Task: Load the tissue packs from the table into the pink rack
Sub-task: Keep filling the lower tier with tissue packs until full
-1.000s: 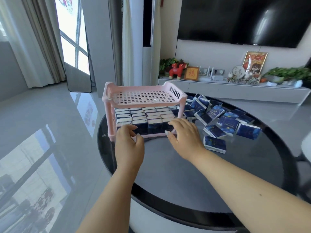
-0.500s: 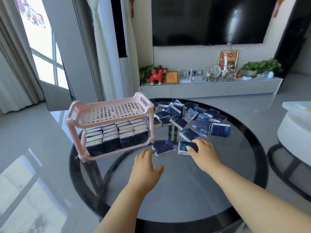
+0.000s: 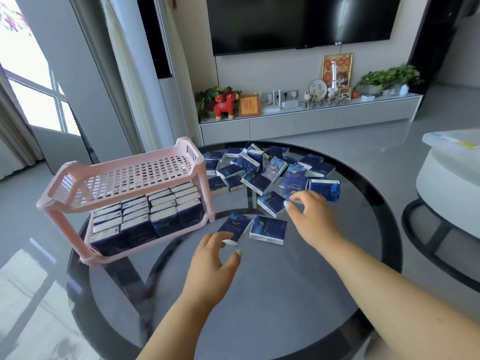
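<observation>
A two-tier pink rack [image 3: 124, 175] stands at the left of the round glass table [image 3: 259, 294]. Its lower tier is packed with upright blue tissue packs [image 3: 161, 219]; the perforated top tier is bare. Loose blue packs lie in a pile [image 3: 270, 167] at the table's back. Two more lie flat nearer me: one [image 3: 235, 226] whose near edge my left hand [image 3: 213, 261] touches with a fingertip, thumb apart, and one [image 3: 268, 227] beside it. My right hand [image 3: 314, 216] reaches over the pile's front, its curved fingertips touching a pack [image 3: 271, 203].
A white round piece of furniture [image 3: 449, 183] on a dark base stands close to the table's right side. Behind the table runs a low grey TV cabinet [image 3: 311, 123] with ornaments and plants, under a wall-mounted TV. Glossy floor and a window lie to the left.
Both hands left the rack's lower tier and moved right to the loose packs. My right hand has gone from the nearest flat pack to one farther back; my left hand now touches a pack.
</observation>
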The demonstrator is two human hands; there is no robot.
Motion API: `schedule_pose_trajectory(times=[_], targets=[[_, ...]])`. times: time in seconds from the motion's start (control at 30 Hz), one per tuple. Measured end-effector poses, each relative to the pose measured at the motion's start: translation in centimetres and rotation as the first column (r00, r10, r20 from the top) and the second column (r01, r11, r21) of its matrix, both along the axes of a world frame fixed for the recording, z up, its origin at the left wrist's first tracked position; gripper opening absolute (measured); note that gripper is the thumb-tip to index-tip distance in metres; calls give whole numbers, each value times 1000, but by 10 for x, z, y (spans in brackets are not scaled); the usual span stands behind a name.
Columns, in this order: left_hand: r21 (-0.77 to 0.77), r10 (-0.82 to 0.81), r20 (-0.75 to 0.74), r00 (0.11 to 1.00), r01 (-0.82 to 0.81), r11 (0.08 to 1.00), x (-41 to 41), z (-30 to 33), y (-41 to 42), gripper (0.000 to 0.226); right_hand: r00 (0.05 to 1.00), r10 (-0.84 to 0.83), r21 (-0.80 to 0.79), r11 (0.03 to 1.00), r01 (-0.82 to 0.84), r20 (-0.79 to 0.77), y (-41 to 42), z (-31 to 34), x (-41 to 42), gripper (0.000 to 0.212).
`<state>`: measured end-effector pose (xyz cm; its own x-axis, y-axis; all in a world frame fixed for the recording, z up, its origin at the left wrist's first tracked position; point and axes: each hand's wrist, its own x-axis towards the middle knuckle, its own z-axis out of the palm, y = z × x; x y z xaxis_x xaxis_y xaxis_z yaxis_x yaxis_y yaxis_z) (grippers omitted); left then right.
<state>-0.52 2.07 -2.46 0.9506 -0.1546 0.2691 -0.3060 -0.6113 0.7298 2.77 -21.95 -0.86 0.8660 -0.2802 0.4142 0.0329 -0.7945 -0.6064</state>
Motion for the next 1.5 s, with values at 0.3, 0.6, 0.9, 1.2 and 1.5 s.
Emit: schedule_pose_trajectory(times=[0.3,0.6,0.9,1.2,1.5], targets=[[196,26,178,984,-61,979,5,-9,-12,53,912,-281,-351,921,169,-298,-65,11,65,61],[241,-65,215,974,12,970,32,-5,-40,66,995,99,115,988,-99,5,-60,16,91,18],[201,-37,196,980,-3,980,51,-12,-38,65,934,15,-18,1000,-23,-357,-61,33,171,51],[108,-31,152,988,15,994,52,-10,-37,66,840,203,-94,954,-286,-504,-30,15,175,32],[176,38,42,998,-45,983,46,-5,-39,70,786,385,19,903,-430,-484,-17,12,121,19]])
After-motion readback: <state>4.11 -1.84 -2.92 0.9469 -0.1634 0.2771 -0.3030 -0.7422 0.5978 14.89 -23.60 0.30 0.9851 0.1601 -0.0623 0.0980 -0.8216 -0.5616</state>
